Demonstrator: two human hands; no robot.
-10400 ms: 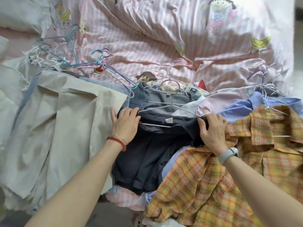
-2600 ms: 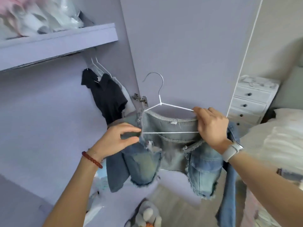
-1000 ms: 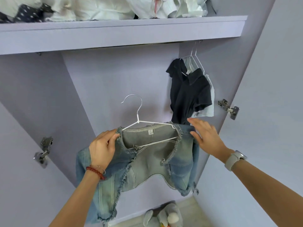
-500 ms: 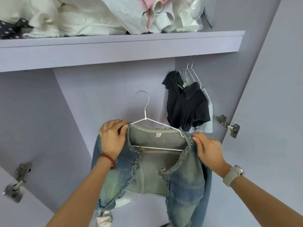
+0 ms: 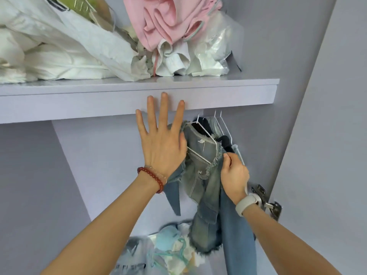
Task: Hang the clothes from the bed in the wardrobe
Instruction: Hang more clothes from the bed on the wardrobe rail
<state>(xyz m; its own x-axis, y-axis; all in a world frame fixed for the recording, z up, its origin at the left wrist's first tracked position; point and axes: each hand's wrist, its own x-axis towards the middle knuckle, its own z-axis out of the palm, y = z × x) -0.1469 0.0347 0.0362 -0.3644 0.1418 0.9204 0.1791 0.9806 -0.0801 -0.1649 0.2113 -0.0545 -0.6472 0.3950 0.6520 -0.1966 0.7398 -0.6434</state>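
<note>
Hanging step, head view. My left hand (image 5: pixel 161 139) is spread wide, fingers straight, at the left shoulder of the jacket (image 5: pixel 200 171); my right hand (image 5: pixel 234 175) pinches the frayed right edge of the jacket. The jacket sits on a white hanger (image 5: pixel 200 133) whose neck runs up behind the shelf (image 5: pixel 218 94), so I cannot tell whether the hook has caught the rail. Risk: if I let go before it seats, hanger and jacket could drop onto the heap (image 5: pixel 170 247) at 6 o'clock. A tug from the right hand could slide the denim off the wire, or disturb the black top (image 5: pixel 226 144) just at 3 o'clock of the collar. Surroundings: lilac wardrobe walls; bedding (image 5: pixel 59 52) and a pink garment (image 5: pixel 168 20) piled on the shelf at 12 o'clock; door hinge (image 5: pixel 275 208) at 4 o'clock
</note>
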